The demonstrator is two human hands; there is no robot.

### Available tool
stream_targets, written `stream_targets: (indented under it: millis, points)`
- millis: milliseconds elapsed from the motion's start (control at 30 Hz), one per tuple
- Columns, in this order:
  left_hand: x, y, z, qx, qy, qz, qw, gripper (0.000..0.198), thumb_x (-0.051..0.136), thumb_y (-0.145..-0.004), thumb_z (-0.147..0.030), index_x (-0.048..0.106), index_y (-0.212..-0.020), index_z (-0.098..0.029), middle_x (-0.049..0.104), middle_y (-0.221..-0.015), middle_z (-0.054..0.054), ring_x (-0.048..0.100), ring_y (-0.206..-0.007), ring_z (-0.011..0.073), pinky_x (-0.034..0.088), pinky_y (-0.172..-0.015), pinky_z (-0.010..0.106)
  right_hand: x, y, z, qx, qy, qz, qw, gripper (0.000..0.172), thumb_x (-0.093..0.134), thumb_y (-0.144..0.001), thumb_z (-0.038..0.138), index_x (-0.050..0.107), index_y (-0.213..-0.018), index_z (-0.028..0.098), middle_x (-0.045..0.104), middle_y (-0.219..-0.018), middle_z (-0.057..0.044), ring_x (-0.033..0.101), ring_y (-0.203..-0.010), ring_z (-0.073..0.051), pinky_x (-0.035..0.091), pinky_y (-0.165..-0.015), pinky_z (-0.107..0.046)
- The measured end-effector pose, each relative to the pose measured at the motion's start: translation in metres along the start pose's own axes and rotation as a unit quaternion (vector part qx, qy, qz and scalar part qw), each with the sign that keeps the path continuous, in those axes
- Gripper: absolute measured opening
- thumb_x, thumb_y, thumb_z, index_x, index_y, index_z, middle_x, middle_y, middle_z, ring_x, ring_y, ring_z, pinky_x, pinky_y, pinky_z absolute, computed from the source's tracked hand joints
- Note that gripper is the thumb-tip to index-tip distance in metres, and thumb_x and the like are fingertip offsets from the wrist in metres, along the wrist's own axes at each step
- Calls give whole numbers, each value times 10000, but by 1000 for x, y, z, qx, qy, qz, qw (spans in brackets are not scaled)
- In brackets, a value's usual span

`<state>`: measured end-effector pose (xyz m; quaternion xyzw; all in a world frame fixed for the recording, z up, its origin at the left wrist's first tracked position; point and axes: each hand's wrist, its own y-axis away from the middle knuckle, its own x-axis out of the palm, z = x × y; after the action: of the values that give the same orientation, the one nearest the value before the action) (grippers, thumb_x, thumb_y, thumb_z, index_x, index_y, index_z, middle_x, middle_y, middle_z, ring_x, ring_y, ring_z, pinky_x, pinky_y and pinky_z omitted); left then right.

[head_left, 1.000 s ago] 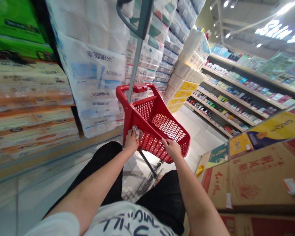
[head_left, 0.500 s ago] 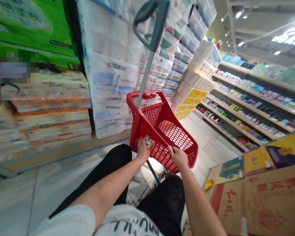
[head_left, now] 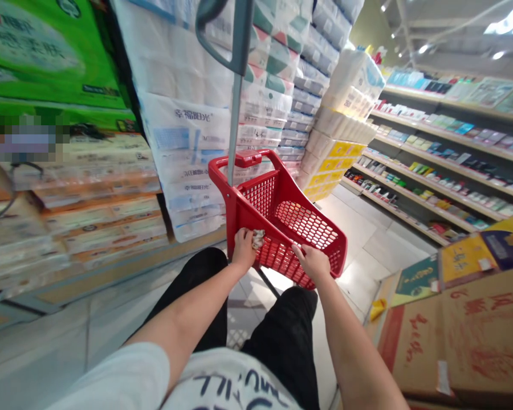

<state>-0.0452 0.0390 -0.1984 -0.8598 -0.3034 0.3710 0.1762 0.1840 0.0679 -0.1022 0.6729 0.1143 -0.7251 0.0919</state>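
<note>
In front of my knees stands a red plastic shopping basket (head_left: 256,210) with perforated sides and a long grey pull handle (head_left: 235,114) rising from its back. My left hand (head_left: 243,249) is closed around a crumpled whitish cloth (head_left: 258,239) and presses it against the basket's near side wall. Farther along the same side, my right hand (head_left: 314,263) grips the top rim, thumb over the edge. The basket's inside shows bare mesh. The fingers of my right hand are partly hidden behind the rim.
Stacked tissue packs (head_left: 188,136) rise behind and left of the basket, with green packs (head_left: 47,51) at far left. Shelves of small goods (head_left: 431,148) line the right back. Cardboard boxes (head_left: 461,336) stand close on my right. Pale tiles (head_left: 359,239) cover the floor.
My left hand with the cloth has shifted slightly left and up along the basket's side. The view has tilted a little. My right hand keeps its hold on the rim.
</note>
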Motion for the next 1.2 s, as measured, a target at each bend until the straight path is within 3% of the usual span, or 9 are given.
stream_targets:
  millis: [167, 267, 367, 467, 667, 867, 967, 1067, 1200]
  points:
    - [-1, 6, -6, -10, -10, 5, 1000, 275, 532, -740, -75, 593, -985, -183, 494, -1074, 114, 494, -1028, 277, 465, -933, 448, -3, 2, 2, -3, -1, 1, 1000, 673, 148, -938, 680, 657, -871, 244, 695, -851, -49, 641, -786, -191, 380, -656, -261]
    - [-4, -2, -15, 27, 15, -3, 1000, 284, 521, -760, -90, 596, -1012, -195, 497, -1081, 96, 496, -1048, 256, 453, -959, 427, -4, 2, 3, 4, 6, 1, 1000, 667, 158, -940, 677, 658, -880, 239, 700, -869, -53, 646, -796, -190, 375, -648, -259]
    - [-6, -6, -16, 63, 10, 31, 998, 321, 512, -752, -75, 605, -1031, -204, 498, -1092, 89, 497, -1055, 246, 445, -976, 421, -4, 2, 4, 2, 5, -5, 1000, 656, 165, -941, 675, 659, -907, 245, 703, -876, -52, 647, -796, -191, 372, -643, -261]
    - [-6, -3, -9, 54, -11, 67, 996, 355, 493, -717, -35, 627, -1005, -194, 504, -1050, 88, 508, -1023, 244, 461, -964, 413, -4, 1, 4, 5, 4, -6, 1000, 659, 167, -938, 679, 659, -896, 243, 705, -871, -50, 648, -789, -191, 373, -641, -259]
    - [-6, 0, -16, 84, 7, 49, 995, 357, 495, -739, -51, 645, -1024, -206, 517, -1070, 79, 510, -1016, 230, 465, -949, 394, -2, 1, 3, 2, 4, -16, 1000, 661, 164, -936, 682, 670, -928, 256, 706, -871, -52, 649, -795, -197, 393, -667, -262]
    - [-9, -2, -25, 83, -6, 82, 993, 345, 493, -742, -38, 678, -981, -203, 531, -1027, 80, 512, -996, 230, 462, -943, 396, -1, 1, 2, 7, -11, -13, 1000, 694, 119, -934, 684, 673, -945, 266, 709, -901, -56, 652, -819, -200, 397, -662, -263]
    - [-11, -4, -35, 119, 18, 72, 990, 312, 496, -791, -79, 680, -1004, -212, 540, -1039, 76, 511, -993, 220, 464, -925, 389, -3, 2, 3, 12, -6, -10, 1000, 700, 117, -934, 684, 676, -951, 263, 708, -912, -64, 651, -824, -206, 407, -683, -275]
    - [-12, -5, -43, 159, 23, 97, 982, 317, 501, -809, -93, 685, -1024, -234, 552, -1052, 76, 507, -1016, 219, 457, -936, 393, -4, 4, 5, 12, -1, -12, 1000, 685, 131, -939, 677, 675, -934, 260, 707, -897, -62, 650, -819, -204, 410, -695, -276]
    - [-11, -3, -42, 145, 7, 122, 982, 328, 485, -797, -63, 715, -951, -240, 555, -1002, 73, 509, -1003, 221, 470, -923, 392, -4, 7, 6, 8, -9, -17, 1000, 674, 142, -942, 671, 668, -884, 254, 705, -868, -49, 649, -797, -196, 400, -664, -262]
